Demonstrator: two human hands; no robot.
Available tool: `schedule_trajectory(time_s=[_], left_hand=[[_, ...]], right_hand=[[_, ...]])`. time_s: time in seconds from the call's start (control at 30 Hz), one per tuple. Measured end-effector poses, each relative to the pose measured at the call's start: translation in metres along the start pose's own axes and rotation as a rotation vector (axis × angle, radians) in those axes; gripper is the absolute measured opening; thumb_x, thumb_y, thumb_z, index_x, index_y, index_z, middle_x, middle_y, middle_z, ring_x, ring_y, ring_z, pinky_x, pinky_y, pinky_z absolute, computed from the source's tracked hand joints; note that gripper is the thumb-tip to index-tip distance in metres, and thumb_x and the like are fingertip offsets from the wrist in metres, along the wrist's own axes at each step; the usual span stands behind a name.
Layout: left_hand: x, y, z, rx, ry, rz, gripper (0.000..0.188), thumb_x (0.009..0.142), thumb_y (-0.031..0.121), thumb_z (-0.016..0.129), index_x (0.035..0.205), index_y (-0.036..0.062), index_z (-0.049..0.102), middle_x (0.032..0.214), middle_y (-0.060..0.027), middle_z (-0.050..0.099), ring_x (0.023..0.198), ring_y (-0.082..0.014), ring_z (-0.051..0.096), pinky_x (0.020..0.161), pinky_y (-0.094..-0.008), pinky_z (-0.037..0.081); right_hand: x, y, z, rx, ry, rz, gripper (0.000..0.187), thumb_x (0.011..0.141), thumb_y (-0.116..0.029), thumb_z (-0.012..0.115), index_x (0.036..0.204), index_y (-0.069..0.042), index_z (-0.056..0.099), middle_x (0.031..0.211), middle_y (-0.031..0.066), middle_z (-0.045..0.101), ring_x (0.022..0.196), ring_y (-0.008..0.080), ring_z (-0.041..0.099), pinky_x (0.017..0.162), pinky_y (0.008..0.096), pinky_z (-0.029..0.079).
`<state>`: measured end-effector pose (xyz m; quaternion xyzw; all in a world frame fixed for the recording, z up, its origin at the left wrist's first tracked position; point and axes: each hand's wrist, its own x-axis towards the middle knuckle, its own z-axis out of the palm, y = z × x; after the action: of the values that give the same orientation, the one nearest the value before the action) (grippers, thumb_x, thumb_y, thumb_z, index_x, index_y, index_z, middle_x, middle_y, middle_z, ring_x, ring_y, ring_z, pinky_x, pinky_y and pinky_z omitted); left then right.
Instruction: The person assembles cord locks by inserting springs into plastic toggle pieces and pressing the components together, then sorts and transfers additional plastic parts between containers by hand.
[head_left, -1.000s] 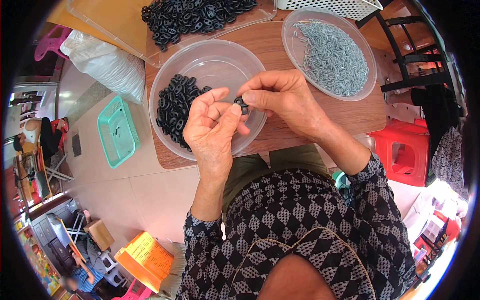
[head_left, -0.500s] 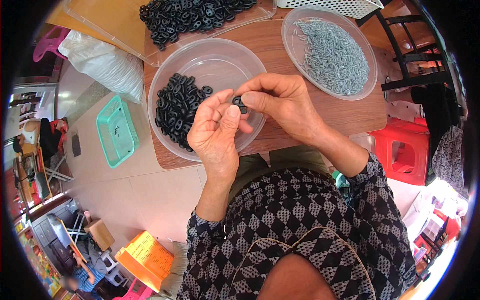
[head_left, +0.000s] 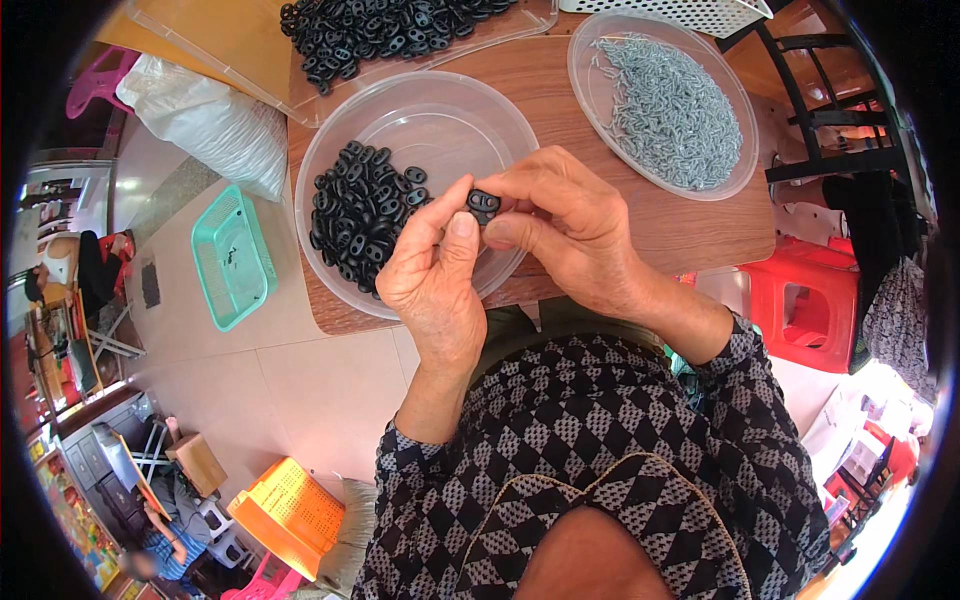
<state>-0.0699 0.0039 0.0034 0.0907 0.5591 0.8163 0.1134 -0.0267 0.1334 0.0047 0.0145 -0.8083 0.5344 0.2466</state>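
Between both hands is a small black oval piece with two holes (head_left: 484,202), held just over the right side of a round clear plastic tub. My left hand (head_left: 440,275) is closed, its thumb and forefinger at the piece's left side. My right hand (head_left: 575,215) pinches the same piece from the right with thumb and forefinger. Inside the clear tub (head_left: 480,95) lies a heap of similar black two-holed pieces (head_left: 365,215), gathered at its left. Whether a second small part sits in the held piece is too small to tell.
Small silvery screws (head_left: 670,115) fill a round clear tray (head_left: 585,90) at the back right. More black pieces (head_left: 390,30) lie in a clear box at the back. A green basket (head_left: 205,250), white sack (head_left: 205,120), orange basket (head_left: 285,510) and red stool (head_left: 800,305) stand around the wooden table (head_left: 650,235).
The black piece has turned between my fingers, and its two-holed face now shows more. My right thumb has slid down to its lower edge.
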Motion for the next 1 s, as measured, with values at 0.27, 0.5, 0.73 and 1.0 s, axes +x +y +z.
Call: schedule_trajectory(time_s=[0.27, 0.5, 0.73, 1.0], left_hand=[[-0.001, -0.001, -0.001, 0.013, -0.023, 0.034, 0.024, 0.087, -0.001, 0.058, 0.111, -0.0076, 0.059, 0.108, -0.0128, 0.063, 0.095, -0.0140, 0.057, 0.086, -0.0258, 0.045], [0.000, -0.006, -0.003, 0.051, -0.034, 0.046, 0.025, 0.088, 0.000, 0.058, 0.111, -0.0082, 0.058, 0.107, -0.0124, 0.062, 0.093, -0.0135, 0.058, 0.085, -0.0251, 0.046], [-0.003, -0.012, -0.001, 0.028, -0.025, 0.103, 0.025, 0.088, 0.002, 0.059, 0.111, -0.0075, 0.057, 0.107, -0.0118, 0.062, 0.093, -0.0128, 0.057, 0.085, -0.0251, 0.046], [-0.008, -0.009, 0.005, 0.017, -0.029, 0.165, 0.024, 0.089, 0.008, 0.060, 0.109, -0.0063, 0.058, 0.105, -0.0093, 0.061, 0.092, -0.0113, 0.054, 0.086, -0.0257, 0.044]], right_hand=[[-0.001, -0.005, 0.002, 0.039, 0.040, 0.063, 0.031, 0.070, 0.003, 0.068, 0.101, 0.000, 0.063, 0.082, 0.0073, 0.059, 0.072, 0.0175, 0.055, 0.062, 0.0283, 0.046], [-0.001, -0.001, 0.004, 0.025, 0.064, 0.013, 0.028, 0.068, 0.003, 0.066, 0.096, 0.002, 0.062, 0.080, 0.0113, 0.059, 0.072, 0.0251, 0.055, 0.062, 0.0343, 0.046], [-0.005, 0.002, 0.008, -0.035, 0.080, -0.044, 0.030, 0.070, 0.004, 0.065, 0.099, 0.003, 0.060, 0.080, 0.0128, 0.059, 0.072, 0.0274, 0.055, 0.062, 0.0351, 0.045], [-0.005, 0.001, 0.012, -0.117, 0.134, -0.198, 0.033, 0.069, 0.005, 0.065, 0.101, 0.003, 0.057, 0.081, 0.0128, 0.057, 0.070, 0.0279, 0.053, 0.059, 0.0359, 0.044]])
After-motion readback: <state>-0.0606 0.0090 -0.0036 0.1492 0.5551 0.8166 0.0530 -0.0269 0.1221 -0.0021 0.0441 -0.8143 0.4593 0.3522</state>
